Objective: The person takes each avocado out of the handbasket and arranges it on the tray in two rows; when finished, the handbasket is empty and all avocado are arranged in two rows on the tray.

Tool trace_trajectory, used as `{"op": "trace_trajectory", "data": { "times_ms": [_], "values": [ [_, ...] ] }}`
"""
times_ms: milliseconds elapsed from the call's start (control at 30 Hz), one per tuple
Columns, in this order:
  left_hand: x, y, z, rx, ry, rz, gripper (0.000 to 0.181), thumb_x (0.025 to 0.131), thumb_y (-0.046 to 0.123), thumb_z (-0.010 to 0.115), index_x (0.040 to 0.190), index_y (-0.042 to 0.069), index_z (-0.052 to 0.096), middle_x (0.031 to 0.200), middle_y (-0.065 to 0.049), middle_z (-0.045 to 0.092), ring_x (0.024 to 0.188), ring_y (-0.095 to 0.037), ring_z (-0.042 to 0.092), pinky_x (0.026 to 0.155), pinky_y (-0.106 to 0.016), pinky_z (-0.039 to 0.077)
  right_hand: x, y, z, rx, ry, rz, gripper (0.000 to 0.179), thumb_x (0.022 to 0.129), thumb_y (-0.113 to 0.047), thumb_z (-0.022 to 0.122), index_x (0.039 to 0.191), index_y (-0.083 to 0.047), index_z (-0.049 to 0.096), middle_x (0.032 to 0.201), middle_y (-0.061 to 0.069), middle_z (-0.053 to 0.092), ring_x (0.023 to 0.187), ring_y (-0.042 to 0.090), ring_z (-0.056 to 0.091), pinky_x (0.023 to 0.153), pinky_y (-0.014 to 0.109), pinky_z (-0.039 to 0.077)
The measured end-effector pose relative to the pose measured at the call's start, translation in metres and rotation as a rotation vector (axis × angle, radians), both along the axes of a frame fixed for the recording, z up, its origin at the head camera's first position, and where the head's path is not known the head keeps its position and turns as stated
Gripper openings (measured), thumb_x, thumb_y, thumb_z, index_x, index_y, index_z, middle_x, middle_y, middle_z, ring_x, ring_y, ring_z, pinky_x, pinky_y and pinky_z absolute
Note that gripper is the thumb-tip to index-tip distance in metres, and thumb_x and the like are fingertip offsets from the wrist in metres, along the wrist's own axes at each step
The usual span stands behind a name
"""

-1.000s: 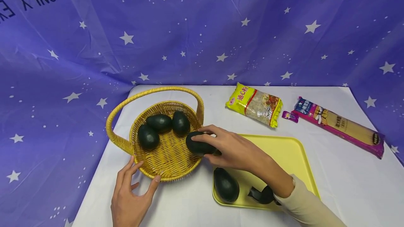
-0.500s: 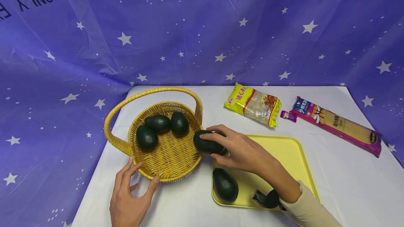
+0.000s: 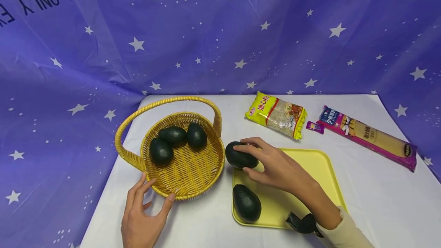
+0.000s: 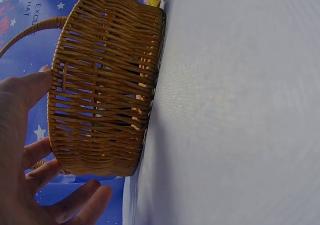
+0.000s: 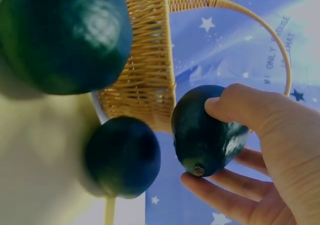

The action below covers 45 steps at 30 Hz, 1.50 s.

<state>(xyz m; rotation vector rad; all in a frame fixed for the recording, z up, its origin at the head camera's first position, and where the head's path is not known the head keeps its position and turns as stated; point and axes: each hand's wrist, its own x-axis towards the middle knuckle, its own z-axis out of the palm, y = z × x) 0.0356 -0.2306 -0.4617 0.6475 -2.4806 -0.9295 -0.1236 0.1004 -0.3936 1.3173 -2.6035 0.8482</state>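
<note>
In the head view my right hand (image 3: 272, 163) holds a dark green avocado (image 3: 237, 155) between thumb and fingers, over the tray's far left corner. The right wrist view shows this avocado (image 5: 202, 130) with its stem end down. A yellow wicker basket (image 3: 193, 190) with an arched handle contains three avocados (image 3: 173, 136). My left hand (image 3: 142, 211) touches the basket's near left rim with spread fingers and thumb. Another avocado (image 3: 247, 203) lies on the yellow tray (image 3: 310, 171). A further avocado (image 5: 122, 157) shows below the held one in the right wrist view, hidden in the head view.
At the back of the white table (image 3: 206, 229) lies a yellow pasta bag (image 3: 277, 116). Right of it are a small purple packet (image 3: 315, 127) and a long noodle pack (image 3: 368, 137). A starry purple cloth (image 3: 220, 49) hangs behind. A black wrist device (image 3: 304, 223) sits on the right wrist.
My right hand has carried the avocado rightward, from over the basket's right rim to over the tray's far left corner. The left hand stays at the basket rim.
</note>
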Motion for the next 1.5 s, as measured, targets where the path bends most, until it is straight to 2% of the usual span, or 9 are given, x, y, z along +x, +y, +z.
{"op": "trace_trajectory", "data": {
  "times_ms": [100,200,333,433,1000,1167,1333,1400,1500],
  "values": [
    [0.000,0.000,0.000,-0.003,-0.012,0.003,0.067,0.079,0.045,0.098,0.136,0.020,0.071,0.160,0.003,0.053,0.133,-0.028,0.063,0.081,-0.020,0.060,0.000,0.006,-0.005,-0.015,0.019,-0.012,0.064,0.090,-0.020,0.086,0.150,-0.025,0.061,0.146,0.003,0.061,0.111,0.015,0.071,0.079,0.031,0.063],
    [0.000,0.000,0.001,-0.005,-0.017,0.002,0.068,0.079,0.046,0.097,0.136,0.020,0.071,0.160,0.003,0.053,0.133,-0.028,0.063,0.081,-0.026,0.063,0.001,0.011,-0.009,-0.024,0.040,-0.026,0.065,0.089,-0.020,0.087,0.149,-0.025,0.062,0.145,0.004,0.062,0.111,0.017,0.072,0.079,0.033,0.063],
    [0.000,0.000,0.000,0.003,-0.001,0.000,0.067,0.079,0.043,0.098,0.136,0.020,0.071,0.160,0.003,0.053,0.133,-0.028,0.063,0.080,-0.002,0.046,0.003,0.018,-0.012,-0.020,0.038,-0.059,0.066,0.088,-0.021,0.088,0.149,-0.026,0.062,0.145,0.004,0.062,0.112,0.017,0.071,0.079,0.034,0.063],
    [0.000,0.000,0.000,0.011,0.020,-0.005,0.066,0.080,0.041,0.098,0.136,0.019,0.071,0.160,0.004,0.053,0.132,-0.028,0.064,0.080,0.006,0.037,0.004,0.022,-0.014,-0.020,0.030,-0.084,0.066,0.088,-0.021,0.089,0.149,-0.026,0.062,0.146,0.003,0.062,0.111,0.016,0.072,0.079,0.034,0.063],
    [0.000,0.000,0.001,0.020,0.008,-0.002,0.066,0.080,0.041,0.098,0.136,0.019,0.071,0.161,0.003,0.052,0.132,-0.028,0.063,0.080,0.006,0.036,0.008,0.043,-0.028,-0.045,0.050,-0.167,0.065,0.085,-0.019,0.090,0.145,-0.022,0.065,0.142,0.004,0.063,0.107,0.019,0.074,0.076,0.036,0.064],
    [0.000,0.000,0.000,0.021,0.007,-0.003,0.066,0.080,0.040,0.098,0.137,0.019,0.070,0.161,0.003,0.052,0.132,-0.028,0.063,0.080,0.006,0.036,0.011,0.048,-0.035,-0.038,0.050,-0.196,0.066,0.085,-0.019,0.091,0.145,-0.022,0.065,0.140,0.005,0.063,0.098,0.016,0.073,0.072,0.032,0.062],
    [0.000,0.000,0.001,0.021,0.008,-0.006,0.066,0.080,0.040,0.098,0.137,0.019,0.070,0.161,0.003,0.052,0.131,-0.028,0.063,0.080,0.006,0.035,0.013,0.053,-0.042,-0.041,0.003,-0.205,0.065,0.086,-0.018,0.091,0.145,-0.021,0.065,0.141,0.006,0.063,0.065,0.001,0.054,0.060,0.021,0.049],
    [0.000,0.001,0.001,0.024,0.009,-0.007,0.066,0.080,0.040,0.098,0.137,0.019,0.070,0.161,0.003,0.052,0.130,-0.027,0.063,0.080,0.006,0.036,0.014,0.056,-0.045,-0.038,-0.011,-0.213,0.064,0.086,-0.018,0.091,0.144,-0.021,0.065,0.141,0.007,0.063,0.058,-0.002,0.044,0.059,0.020,0.046],
    [0.000,0.001,0.000,0.026,0.012,-0.005,0.066,0.080,0.039,0.098,0.137,0.019,0.070,0.161,0.004,0.052,0.126,-0.025,0.064,0.081,0.006,0.035,0.016,0.059,-0.048,-0.031,-0.011,-0.233,0.065,0.086,-0.018,0.092,0.144,-0.022,0.065,0.140,0.008,0.063,0.058,-0.006,0.040,0.059,0.020,0.046]
  ]
}}
